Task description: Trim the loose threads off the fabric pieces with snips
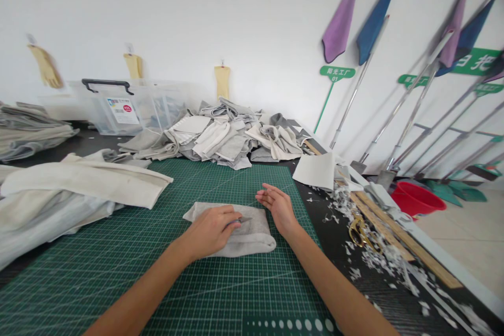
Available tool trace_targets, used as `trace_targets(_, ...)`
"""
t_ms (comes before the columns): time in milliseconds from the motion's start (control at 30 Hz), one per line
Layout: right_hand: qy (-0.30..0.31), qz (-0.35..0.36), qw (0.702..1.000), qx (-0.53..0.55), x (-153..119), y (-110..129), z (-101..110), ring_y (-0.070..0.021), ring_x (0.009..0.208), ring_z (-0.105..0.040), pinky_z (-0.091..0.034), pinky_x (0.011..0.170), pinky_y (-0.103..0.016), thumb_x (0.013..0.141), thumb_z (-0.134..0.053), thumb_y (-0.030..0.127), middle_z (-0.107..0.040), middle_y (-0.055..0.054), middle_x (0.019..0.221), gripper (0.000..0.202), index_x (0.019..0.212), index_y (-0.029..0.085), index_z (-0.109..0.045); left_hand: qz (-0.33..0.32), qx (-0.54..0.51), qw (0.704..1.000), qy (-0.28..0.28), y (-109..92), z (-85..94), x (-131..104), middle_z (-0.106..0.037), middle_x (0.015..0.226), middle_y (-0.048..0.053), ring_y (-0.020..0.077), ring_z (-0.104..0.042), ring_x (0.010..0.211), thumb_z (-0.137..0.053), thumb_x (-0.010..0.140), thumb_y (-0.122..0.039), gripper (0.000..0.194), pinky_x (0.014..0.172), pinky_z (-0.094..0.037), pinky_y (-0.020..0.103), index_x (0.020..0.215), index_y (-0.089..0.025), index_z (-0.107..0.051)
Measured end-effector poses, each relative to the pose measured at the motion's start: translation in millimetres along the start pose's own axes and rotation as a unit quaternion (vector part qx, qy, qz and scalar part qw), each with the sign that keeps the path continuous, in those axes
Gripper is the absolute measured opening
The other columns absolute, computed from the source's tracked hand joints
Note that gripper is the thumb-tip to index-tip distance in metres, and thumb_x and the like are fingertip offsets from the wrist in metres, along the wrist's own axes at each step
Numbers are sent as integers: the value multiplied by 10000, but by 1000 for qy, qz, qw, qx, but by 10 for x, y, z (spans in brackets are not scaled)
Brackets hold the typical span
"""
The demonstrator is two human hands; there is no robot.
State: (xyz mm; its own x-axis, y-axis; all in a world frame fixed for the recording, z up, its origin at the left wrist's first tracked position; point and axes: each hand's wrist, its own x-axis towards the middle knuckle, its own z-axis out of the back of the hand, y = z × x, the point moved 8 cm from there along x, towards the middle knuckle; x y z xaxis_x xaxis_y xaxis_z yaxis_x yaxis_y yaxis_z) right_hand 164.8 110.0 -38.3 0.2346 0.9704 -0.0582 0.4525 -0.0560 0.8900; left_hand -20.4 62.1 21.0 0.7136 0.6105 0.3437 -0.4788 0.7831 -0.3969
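A soft, pale-grey folded cloth [252,236] lies on the middle of my green, white-gridded cutting mat [189,299], its near edge turned over in a thick, rounded fold. My left hand [210,228] is over the cloth's left half, fingers closed around a small, pointed metal tool [244,219] whose tip points toward the mat's right side; my grip covers the rest, so I cannot tell whether it is a pair of snips or a plain blade. My right hand [277,207] holds nothing, its fingers loosely curled and parted just beside the cloth's right end, above the mat.

By its look, the cloth should be light, limp and far from fragile, with little slip; its layers, though, could slide apart if I lifted a single corner. The surest hold, I judge, is that thick fold nearest the mat's front edge, pinched at the right end through every layer, with a flat palm to steady the top.

Beyond the mat's far edge rises a heap of grey and white fabric pieces [220,139]; to its right, gold-handled scissors [358,231] lie among white shredded scraps on the black worktop [334,236].
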Motion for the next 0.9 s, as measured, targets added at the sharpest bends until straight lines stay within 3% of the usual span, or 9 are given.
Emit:
trace_targets(167, 1, -1, 1000, 3, 1, 3, -3, -200, 731, -705, -545, 819, -362, 707, -668, 231, -723, -67, 761, 246, 937, 143, -671, -5, -33, 999, -21, -65, 23, 38, -653, 1027, 64, 185, -604, 928, -482, 957, -258, 259, 836, -485, 317, 1160, -183, -625)
trace_targets(367, 1, 2, 1000, 4, 10, -6, 9, -198, 738, -706, -543, 829, -360, 708, -666, 227, -725, -66, 773, 262, 955, 141, -666, -7, -25, 1000, -3, -151, -49, 68, -653, 989, 57, 185, -607, 888, -457, 962, -226, 241, 814, -488, 317, 1110, -183, -642)
trace_targets(533, 3, 0, 1000, 3, 14, -17, 11, -202, 735, -707, -546, 817, -363, 716, -667, 233, -725, -72, 774, 271, 968, 135, -662, -10, -41, 999, -28, -156, -44, 88, -642, 1069, 67, 187, -599, 958, -473, 964, -270, 267, 870, -476, 319, 1176, -187, -612)
trace_targets(700, 2, 2, 1000, 3, 15, -13, 11, -197, 742, -709, -545, 822, -351, 722, -658, 222, -726, -76, 785, 261, 968, 135, -661, -11, -33, 999, -23, -147, -16, 90, -646, 897, 55, 170, -602, 831, -401, 982, -231, 297, 780, -471, 295, 1058, -181, -683)
trace_targets(800, 2, 1, 1000, 2, 14, -14, 9, -201, 743, -711, -547, 819, -353, 722, -657, 221, -725, -76, 780, 254, 962, 138, -664, 9, -23, 999, -19, -134, 47, 73, -639, 919, 45, 160, -602, 801, -404, 986, -280, 323, 733, -466, 281, 1211, -231, -631)
trace_targets(900, 3, 2, 1000, 2, 8, -10, 3, -203, 742, -710, -548, 821, -359, 720, -653, 218, -724, -74, 779, 255, 962, 138, -663, 49, 23, 998, 9, -84, 28, 52, -657, 1091, 75, 217, -626, 928, -425, 971, -425, 434, 818, -483, 348, 1352, -239, -519)
